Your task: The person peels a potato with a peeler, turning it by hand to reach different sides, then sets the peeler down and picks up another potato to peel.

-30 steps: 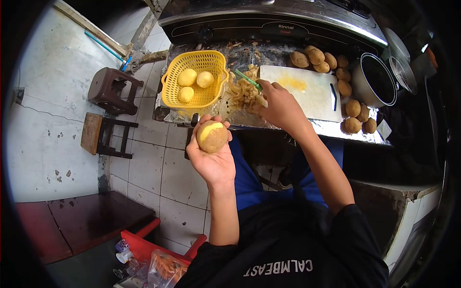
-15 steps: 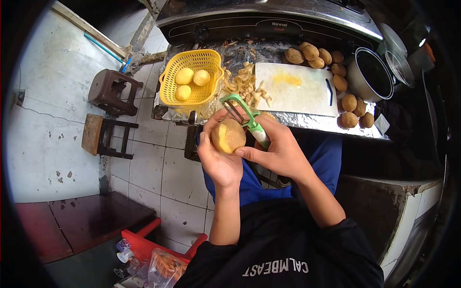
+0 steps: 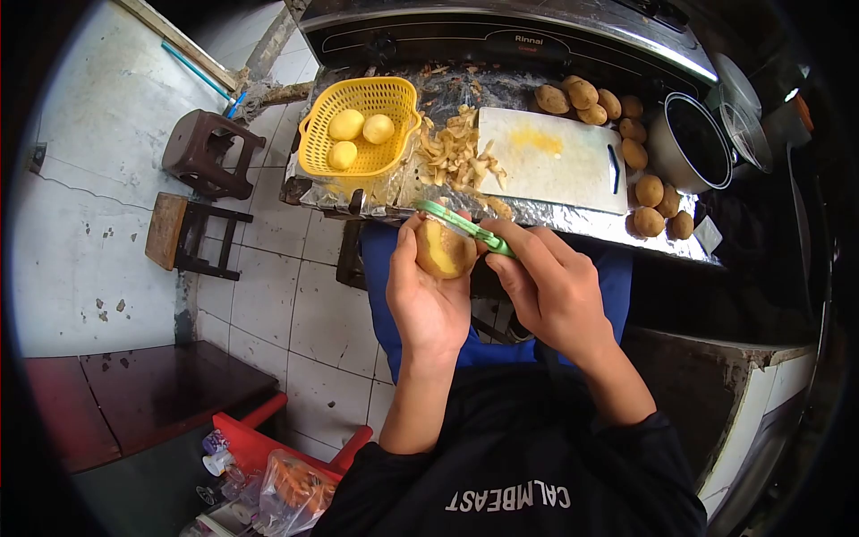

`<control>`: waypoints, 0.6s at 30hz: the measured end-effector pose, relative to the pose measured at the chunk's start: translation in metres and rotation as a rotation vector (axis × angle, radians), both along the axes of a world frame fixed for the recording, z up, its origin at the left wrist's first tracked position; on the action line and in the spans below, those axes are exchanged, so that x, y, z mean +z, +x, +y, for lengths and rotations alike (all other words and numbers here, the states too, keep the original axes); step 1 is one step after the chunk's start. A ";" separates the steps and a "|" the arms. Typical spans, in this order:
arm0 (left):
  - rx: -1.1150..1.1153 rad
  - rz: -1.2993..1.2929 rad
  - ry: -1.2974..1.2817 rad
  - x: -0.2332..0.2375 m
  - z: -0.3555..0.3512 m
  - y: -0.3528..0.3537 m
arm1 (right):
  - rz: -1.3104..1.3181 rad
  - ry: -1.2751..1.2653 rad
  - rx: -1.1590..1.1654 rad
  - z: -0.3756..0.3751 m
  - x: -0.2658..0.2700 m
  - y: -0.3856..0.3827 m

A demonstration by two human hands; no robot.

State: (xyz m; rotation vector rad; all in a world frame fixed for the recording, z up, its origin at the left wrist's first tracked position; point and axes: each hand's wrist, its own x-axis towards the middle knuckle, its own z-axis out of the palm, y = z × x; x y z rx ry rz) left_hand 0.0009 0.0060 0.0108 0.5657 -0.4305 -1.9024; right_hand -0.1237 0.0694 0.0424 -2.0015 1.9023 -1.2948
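My left hand (image 3: 426,300) is wrapped round a partly peeled potato (image 3: 445,254), brown-skinned with pale yellow strips showing. In my right hand (image 3: 557,286) is a green peeler (image 3: 488,238), its head lying across the top of the potato. Whether the blade touches the skin I cannot quite tell. Just beyond my hands, a heap of potato peelings (image 3: 456,152) lies between a yellow basket (image 3: 318,161) and a white cutting board (image 3: 546,179). Inside the basket are three peeled potatoes (image 3: 345,125).
Several unpeeled potatoes (image 3: 648,191) lie right of the board, beside a metal pot (image 3: 673,166). A stove (image 3: 429,40) borders the back of the foil-covered counter. Two stools (image 3: 201,148) stand on the tiled floor at left. A red chair (image 3: 259,438) is at lower left.
My right hand has turned, bringing the peeler from upright beside the potato to flat across its top. My left hand has shifted slightly right with the potato, and more of its yellow flesh shows.
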 end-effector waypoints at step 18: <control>0.334 -0.223 -0.334 0.018 0.016 -0.015 | -0.090 -0.018 0.052 0.012 0.001 0.022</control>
